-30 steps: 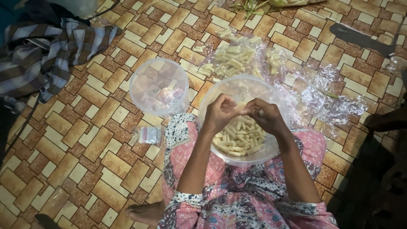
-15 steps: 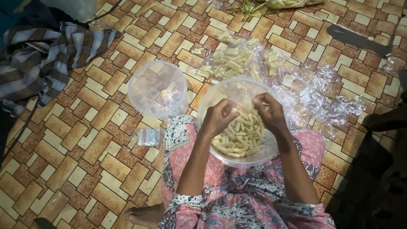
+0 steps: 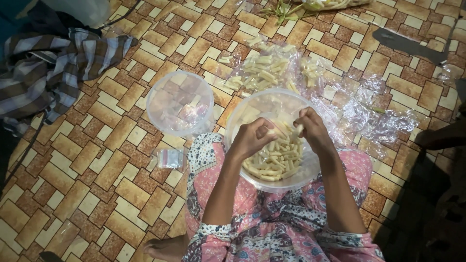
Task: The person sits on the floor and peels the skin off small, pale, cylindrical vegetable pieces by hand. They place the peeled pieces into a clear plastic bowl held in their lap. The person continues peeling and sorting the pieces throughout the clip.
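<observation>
Toward the left edge of the tiled floor (image 3: 73,184) lies a striped cloth (image 3: 53,73), unmoved across all three views; right of it stands an empty clear plastic tub (image 3: 179,103), and just below that a small clear packet (image 3: 171,158), both likewise unmoved. At centre, a second clear tub (image 3: 252,109) rests on the person's lap, partly filled with pale yellow stick-shaped pieces (image 3: 274,162). The left hand (image 3: 251,138) is curled almost closed over the tub, fingertips apparently pinching one piece; the right hand (image 3: 310,131) is closed in a pinch on a short pale piece (image 3: 299,129). A second ago the two hands were pressed together over the tub; half a second ago they had begun to part; now they are plainly separated, which suggests a piece has just been divided or worked between them, though the break itself cannot be made out. Beyond the tub, more pieces lie in a heap (image 3: 259,70) on crumpled clear plastic sheet (image 3: 378,121), spreading toward the right edge; a dark blade-like object (image 3: 407,44) lies near the far right corner, unchanged.
</observation>
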